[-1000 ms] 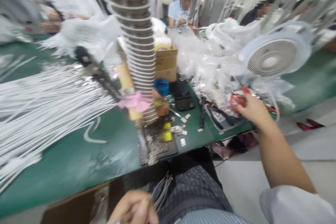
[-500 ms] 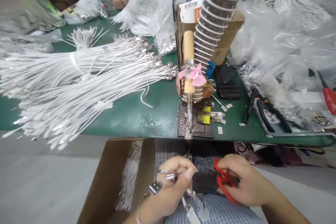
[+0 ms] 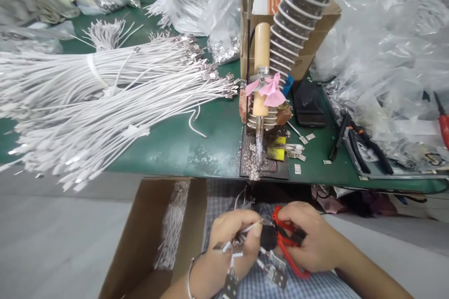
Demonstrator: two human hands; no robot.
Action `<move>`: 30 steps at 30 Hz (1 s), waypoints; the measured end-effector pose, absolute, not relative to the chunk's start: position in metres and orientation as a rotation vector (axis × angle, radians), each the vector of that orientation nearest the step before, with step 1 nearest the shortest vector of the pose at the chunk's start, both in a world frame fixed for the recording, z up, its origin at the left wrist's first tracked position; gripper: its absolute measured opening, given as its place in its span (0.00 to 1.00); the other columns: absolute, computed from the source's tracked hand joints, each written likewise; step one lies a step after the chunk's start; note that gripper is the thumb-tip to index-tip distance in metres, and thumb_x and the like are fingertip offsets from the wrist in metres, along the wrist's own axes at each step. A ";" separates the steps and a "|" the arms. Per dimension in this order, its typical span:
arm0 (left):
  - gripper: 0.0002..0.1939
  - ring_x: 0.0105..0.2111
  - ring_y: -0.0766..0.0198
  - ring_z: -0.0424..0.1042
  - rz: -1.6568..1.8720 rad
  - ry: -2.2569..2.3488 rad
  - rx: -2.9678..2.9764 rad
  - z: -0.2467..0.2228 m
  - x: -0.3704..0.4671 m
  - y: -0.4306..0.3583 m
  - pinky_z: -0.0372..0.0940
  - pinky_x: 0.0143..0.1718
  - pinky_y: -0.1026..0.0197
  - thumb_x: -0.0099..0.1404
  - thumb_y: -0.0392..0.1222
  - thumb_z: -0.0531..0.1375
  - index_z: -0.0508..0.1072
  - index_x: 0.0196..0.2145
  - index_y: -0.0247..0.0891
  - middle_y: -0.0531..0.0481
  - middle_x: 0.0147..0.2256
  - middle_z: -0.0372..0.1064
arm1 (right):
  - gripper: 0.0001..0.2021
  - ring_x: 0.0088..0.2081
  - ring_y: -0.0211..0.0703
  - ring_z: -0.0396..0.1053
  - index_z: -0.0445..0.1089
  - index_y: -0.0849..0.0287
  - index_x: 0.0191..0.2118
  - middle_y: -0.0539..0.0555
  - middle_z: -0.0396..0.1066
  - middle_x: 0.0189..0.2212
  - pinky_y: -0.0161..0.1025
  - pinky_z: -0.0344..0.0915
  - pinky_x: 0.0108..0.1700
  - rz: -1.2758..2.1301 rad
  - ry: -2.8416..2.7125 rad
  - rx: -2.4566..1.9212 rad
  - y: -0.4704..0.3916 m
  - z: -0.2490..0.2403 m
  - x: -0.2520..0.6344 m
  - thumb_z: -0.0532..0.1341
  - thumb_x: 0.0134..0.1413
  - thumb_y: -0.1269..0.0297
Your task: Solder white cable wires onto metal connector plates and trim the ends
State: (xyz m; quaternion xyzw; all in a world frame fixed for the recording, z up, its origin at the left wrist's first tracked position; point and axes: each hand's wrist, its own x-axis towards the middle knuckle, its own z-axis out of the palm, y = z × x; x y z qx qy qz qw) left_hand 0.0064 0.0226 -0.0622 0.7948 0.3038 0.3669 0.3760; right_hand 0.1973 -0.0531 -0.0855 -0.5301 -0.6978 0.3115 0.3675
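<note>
My left hand (image 3: 235, 243) is closed on several white cables, with thumb and finger pinching one cable end. Metal USB connectors (image 3: 275, 271) hang from these cables below and beside the hand. In my right hand (image 3: 310, 238) are red-handled pliers (image 3: 289, 252), whose tip is at the cable end by my left fingertips. Whether the jaws touch the wire is too small to tell. Both hands are over a checked cloth (image 3: 257, 285) on the lap, below the table edge.
A soldering iron (image 3: 260, 70) stands upright at the green table's (image 3: 168, 154) front edge, beside a ribbed hose (image 3: 298, 14). White cable bundles (image 3: 115, 84) lie left, black-handled pliers (image 3: 372, 149) right. A cardboard box (image 3: 135, 243) holding cables is at lower left.
The pliers in my right hand have moved left, up to the cable end at my left fingertips. My left hand has turned slightly, and the view has shifted a little.
</note>
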 end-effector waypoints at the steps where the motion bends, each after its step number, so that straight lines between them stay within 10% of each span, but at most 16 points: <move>1: 0.04 0.19 0.76 0.67 0.936 0.775 2.053 -0.063 0.006 0.022 0.61 0.24 0.75 0.63 0.31 0.57 0.70 0.32 0.37 0.58 0.23 0.69 | 0.07 0.24 0.31 0.51 0.62 0.61 0.33 0.46 0.59 0.21 0.30 0.51 0.29 0.819 -1.785 -1.354 -0.053 -0.085 0.197 0.60 0.51 0.65; 30: 0.04 0.21 0.73 0.72 0.974 0.764 2.121 -0.056 0.003 0.026 0.67 0.28 0.72 0.61 0.31 0.58 0.71 0.31 0.37 0.57 0.23 0.72 | 0.15 0.24 0.30 0.50 0.57 0.60 0.32 0.45 0.57 0.21 0.28 0.50 0.28 0.871 -1.761 -1.313 -0.054 -0.087 0.190 0.62 0.55 0.55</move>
